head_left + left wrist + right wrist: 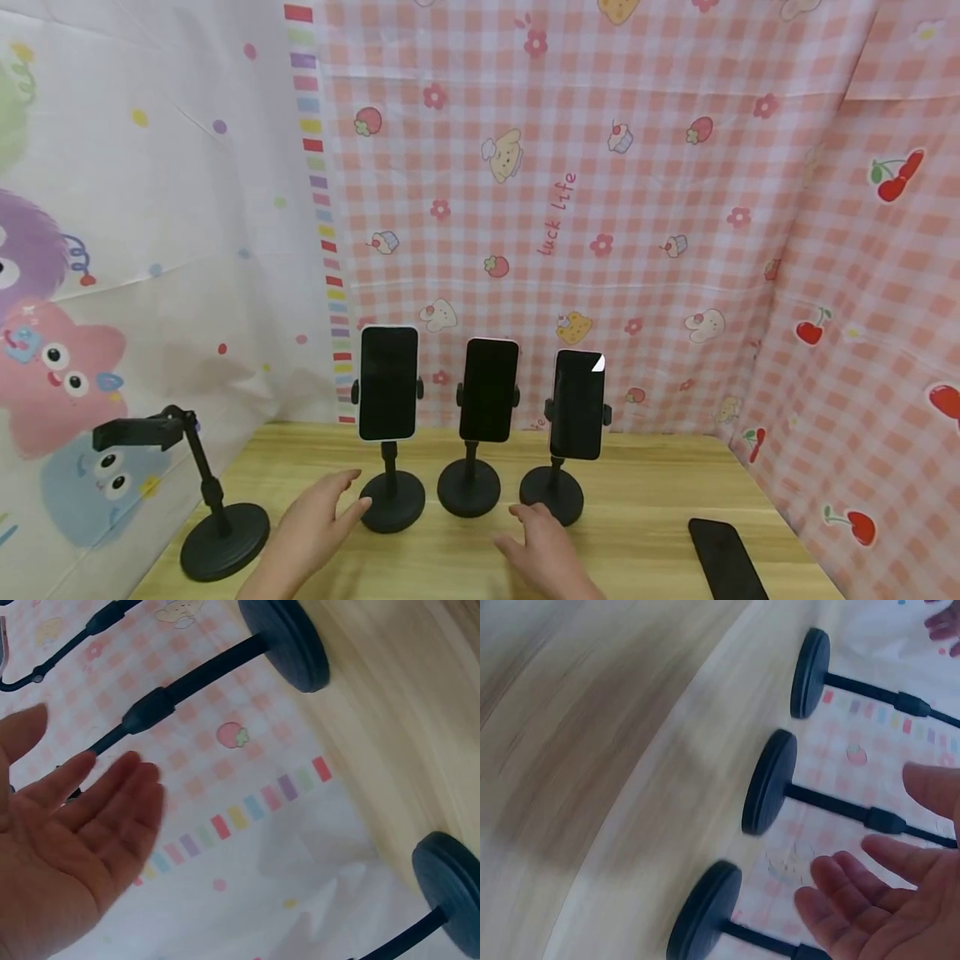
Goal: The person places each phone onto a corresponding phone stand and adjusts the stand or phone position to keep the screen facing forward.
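My left hand (313,525) hovers with relaxed fingers by the base of the left phone stand (392,502). Its palm shows in the left wrist view, holding nothing. My right hand (546,552), also holding nothing, is in front of the right phone stand (562,497), its fingertips overlapping the round base in the head view. Between them stands the middle phone stand (468,489). Each of these black stands clamps an upright phone: a white-edged left phone (388,383), a middle phone (489,390) and a right phone (577,404) with a bright glare at its corner.
A fourth stand (225,542) with a bent arm and no phone stands at the left. A black phone (726,560) lies flat on the wooden table (637,517) at the right. Patterned cloth (555,167) hangs behind and on both sides.
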The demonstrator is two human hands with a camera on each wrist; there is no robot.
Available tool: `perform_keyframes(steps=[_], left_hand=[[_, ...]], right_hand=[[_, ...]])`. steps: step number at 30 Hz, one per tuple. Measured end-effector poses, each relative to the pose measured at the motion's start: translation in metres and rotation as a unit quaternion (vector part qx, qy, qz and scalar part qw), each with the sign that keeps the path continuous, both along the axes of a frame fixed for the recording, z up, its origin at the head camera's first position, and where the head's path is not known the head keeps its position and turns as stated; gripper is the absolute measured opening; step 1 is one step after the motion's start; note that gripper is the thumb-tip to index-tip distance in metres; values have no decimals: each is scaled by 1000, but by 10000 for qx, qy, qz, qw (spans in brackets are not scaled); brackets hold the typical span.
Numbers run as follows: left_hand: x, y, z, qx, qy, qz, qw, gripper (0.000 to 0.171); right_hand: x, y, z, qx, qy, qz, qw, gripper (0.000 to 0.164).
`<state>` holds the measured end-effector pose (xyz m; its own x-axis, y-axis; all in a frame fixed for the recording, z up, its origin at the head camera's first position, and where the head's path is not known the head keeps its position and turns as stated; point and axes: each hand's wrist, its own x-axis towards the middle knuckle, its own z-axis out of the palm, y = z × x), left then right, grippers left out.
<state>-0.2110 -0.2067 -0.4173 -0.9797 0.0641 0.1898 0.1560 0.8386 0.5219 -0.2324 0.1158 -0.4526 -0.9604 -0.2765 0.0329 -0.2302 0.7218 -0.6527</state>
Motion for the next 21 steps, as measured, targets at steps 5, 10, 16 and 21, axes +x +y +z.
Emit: perform_keyframes(steps=[5, 10, 16, 21], left_hand=[[5, 1, -5, -675, -767, 82, 9947, 58], [10, 0, -13, -1002, -1285, 8, 9866, 55], [13, -7, -22, -1212, -1685, -41, 9782, 51], [14, -11, -28, -1149, -2110, 75, 9707, 51]], right_hand=[[5, 16, -2, 530, -299, -177, 9980, 51], [11, 33, -4, 973, -446, -277, 9939, 50], [16, 49, -9, 1301, -658, -250, 9890, 49], [22, 57, -18, 1453, -700, -51, 9869, 51]])
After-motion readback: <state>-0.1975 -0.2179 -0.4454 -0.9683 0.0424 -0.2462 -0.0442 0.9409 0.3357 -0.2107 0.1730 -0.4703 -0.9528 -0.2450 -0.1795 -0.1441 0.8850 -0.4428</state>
